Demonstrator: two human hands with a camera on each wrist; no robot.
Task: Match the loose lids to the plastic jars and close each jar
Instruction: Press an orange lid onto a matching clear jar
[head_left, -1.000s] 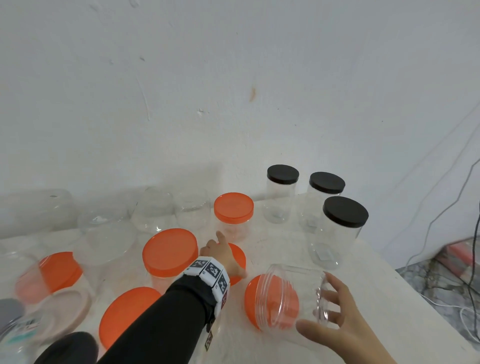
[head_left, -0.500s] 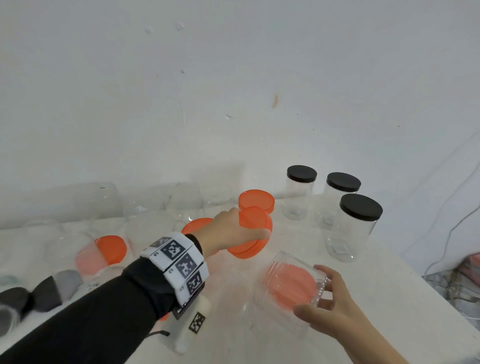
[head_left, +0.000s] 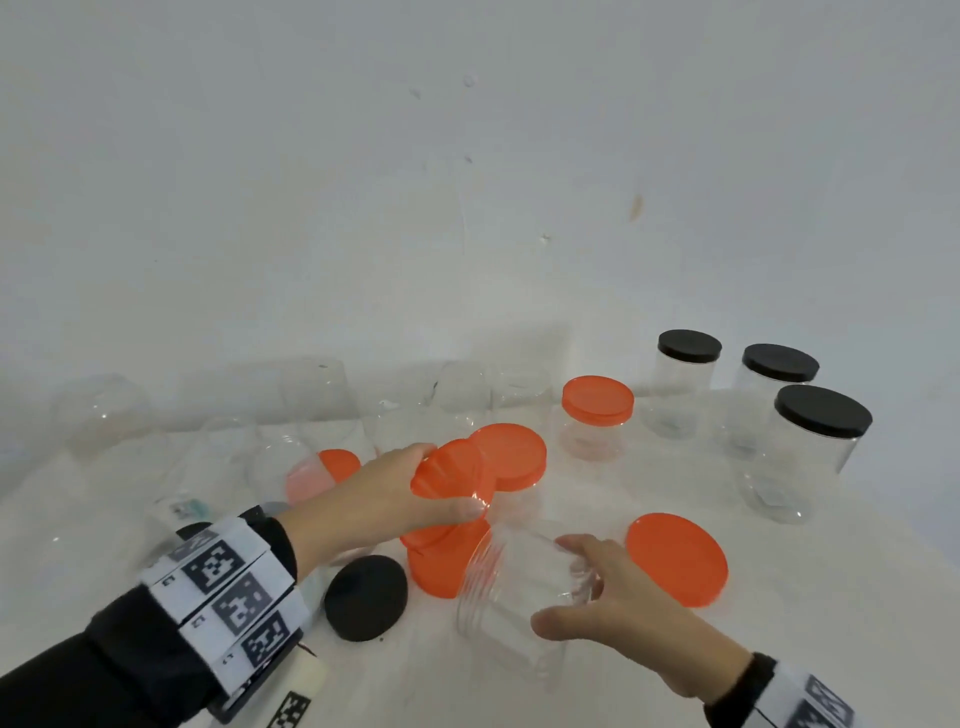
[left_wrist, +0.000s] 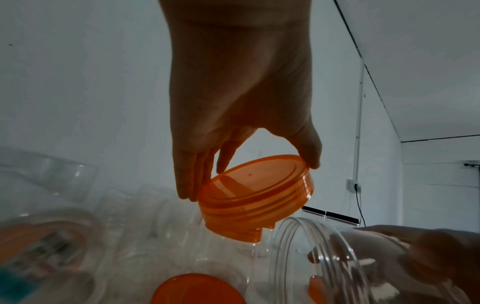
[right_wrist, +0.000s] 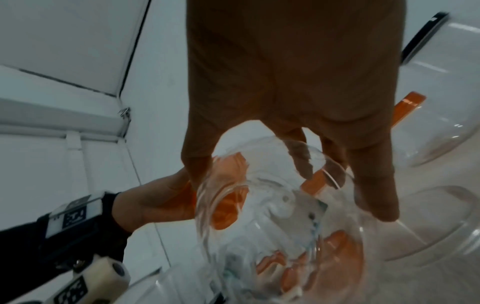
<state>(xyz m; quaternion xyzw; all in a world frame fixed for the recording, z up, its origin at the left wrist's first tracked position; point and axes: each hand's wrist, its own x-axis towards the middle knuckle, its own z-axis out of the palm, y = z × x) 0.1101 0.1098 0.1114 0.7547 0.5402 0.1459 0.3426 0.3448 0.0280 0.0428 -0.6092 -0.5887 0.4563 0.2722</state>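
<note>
My left hand (head_left: 445, 480) pinches a loose orange lid (head_left: 453, 475) by its rim, thumb on one side and fingers on the other, tilted in the air. The lid (left_wrist: 255, 191) hangs just above and left of the open threaded mouth of a clear plastic jar (head_left: 519, 597). My right hand (head_left: 561, 587) grips that jar around its body. The jar is tilted, mouth (left_wrist: 311, 257) pointing left toward the lid; lid and jar are apart. In the right wrist view the jar (right_wrist: 272, 216) fills the space below my fingers (right_wrist: 374, 185).
More orange lids lie on the white table (head_left: 597, 509): one at right (head_left: 675, 558), others under my left hand (head_left: 441, 569); a black lid (head_left: 365, 597) lies nearer. Two orange-lidded jars (head_left: 597, 415) (head_left: 511, 462) and three black-lidded jars (head_left: 810, 457) stand behind. Open clear jars (head_left: 311, 395) line the back left.
My left hand picked an orange lid off the table and carried it up and right to the jar's mouth. My right hand kept the jar and turned its mouth leftward.
</note>
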